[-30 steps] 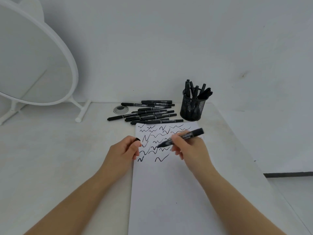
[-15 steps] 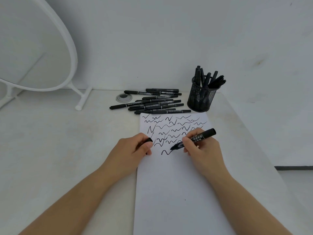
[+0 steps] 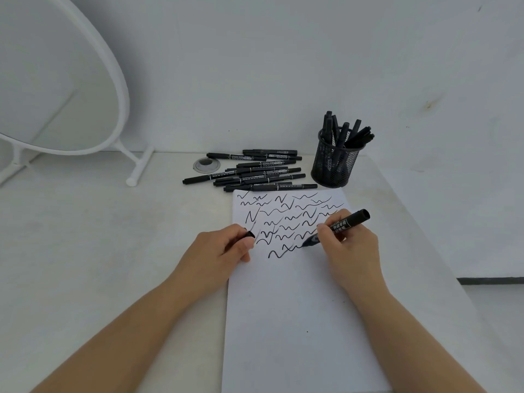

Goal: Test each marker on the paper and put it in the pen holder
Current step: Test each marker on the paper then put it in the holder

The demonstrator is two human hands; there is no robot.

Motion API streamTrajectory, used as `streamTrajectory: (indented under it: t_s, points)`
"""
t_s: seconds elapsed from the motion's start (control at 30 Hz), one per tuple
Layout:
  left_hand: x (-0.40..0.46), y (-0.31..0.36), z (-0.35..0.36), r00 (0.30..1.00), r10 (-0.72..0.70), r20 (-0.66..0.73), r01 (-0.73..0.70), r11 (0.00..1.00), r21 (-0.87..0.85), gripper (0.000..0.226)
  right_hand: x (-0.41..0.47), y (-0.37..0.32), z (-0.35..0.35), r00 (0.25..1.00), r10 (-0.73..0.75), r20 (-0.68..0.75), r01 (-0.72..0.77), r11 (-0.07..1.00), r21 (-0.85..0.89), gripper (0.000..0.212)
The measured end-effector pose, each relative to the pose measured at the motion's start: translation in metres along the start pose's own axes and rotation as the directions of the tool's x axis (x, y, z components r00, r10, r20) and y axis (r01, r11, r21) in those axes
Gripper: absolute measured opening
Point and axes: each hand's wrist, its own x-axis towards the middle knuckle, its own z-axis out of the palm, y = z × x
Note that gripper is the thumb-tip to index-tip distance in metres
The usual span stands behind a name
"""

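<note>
My right hand (image 3: 350,251) grips a thick black marker (image 3: 350,221) with its tip down on the white paper (image 3: 297,321), at the right end of a fresh wavy line. The paper's upper part is covered in several rows of black squiggles. Curled at the paper's left edge, my left hand (image 3: 219,252) holds the marker's black cap (image 3: 249,234). A pile of several black markers (image 3: 255,173) lies just beyond the paper. To the right of the pile stands the black mesh pen holder (image 3: 334,163) with several markers upright in it.
A round white-framed mirror (image 3: 56,80) on a stand occupies the far left of the white table (image 3: 85,251). A small round grey disc (image 3: 207,164) lies left of the marker pile. The table's right edge runs close to the paper, and a white wall rises behind.
My right hand has drawn a new wavy line, moving the marker tip rightward across the paper. My left hand has stayed at the paper's edge with the cap.
</note>
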Motion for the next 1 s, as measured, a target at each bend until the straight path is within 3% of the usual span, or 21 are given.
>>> streamTrajectory:
  t_s: [0.1,0.17,0.3,0.43,1.0]
  points:
    - [-0.002,0.001,0.0,1.0,0.026,-0.017,-0.026,0.999,0.025,0.023,-0.001,-0.006,-0.002,0.992,-0.089,-0.086,0.093,0.995,0.043,0.017]
    - [-0.003,0.002,0.001,0.999,0.048,-0.025,-0.046,0.997,0.056,0.022,-0.002,-0.007,-0.001,0.995,-0.047,-0.09,0.062,0.984,0.169,0.016]
    - [-0.004,0.004,0.003,0.994,0.107,-0.036,-0.102,0.988,0.115,0.012,0.001,-0.01,-0.007,0.991,0.085,0.1,-0.122,0.881,0.457,0.02]
    - [-0.004,0.007,0.003,0.987,0.159,-0.029,-0.152,0.973,0.173,0.011,0.002,-0.01,-0.008,0.956,0.069,0.285,-0.241,0.74,0.628,0.011]
    - [-0.009,0.021,0.003,0.966,0.256,-0.03,-0.245,0.949,0.196,0.022,-0.006,-0.008,-0.003,0.872,-0.098,0.48,-0.209,0.812,0.545,0.016]
